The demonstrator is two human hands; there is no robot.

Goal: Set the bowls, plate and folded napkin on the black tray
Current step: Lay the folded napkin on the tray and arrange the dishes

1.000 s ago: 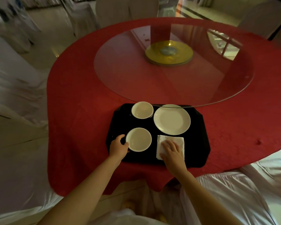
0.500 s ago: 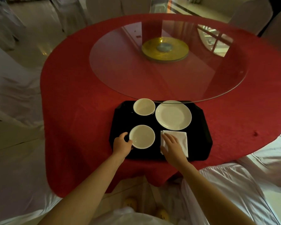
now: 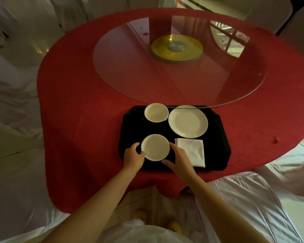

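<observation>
A black tray (image 3: 216, 135) lies on the red tablecloth at the near edge of the table. On it stand a white bowl (image 3: 156, 112) at the back left, a white plate (image 3: 188, 121) at the back right, a second white bowl (image 3: 155, 147) at the front left and a folded white napkin (image 3: 193, 151) at the front right. My left hand (image 3: 133, 157) grips the left rim of the front bowl. My right hand (image 3: 180, 159) rests spread between that bowl and the napkin, its fingers by the bowl's right rim.
A round glass turntable (image 3: 179, 74) on a gold base (image 3: 177, 48) overhangs the tray's far edge. The red table (image 3: 77, 106) is ringed by white-covered chairs (image 3: 253, 199). Yellow slippers (image 3: 173, 226) show on the floor below.
My right hand has slid left off the napkin to the right side of the front bowl. My left hand stays on the bowl's left rim. The camera has shifted slightly.
</observation>
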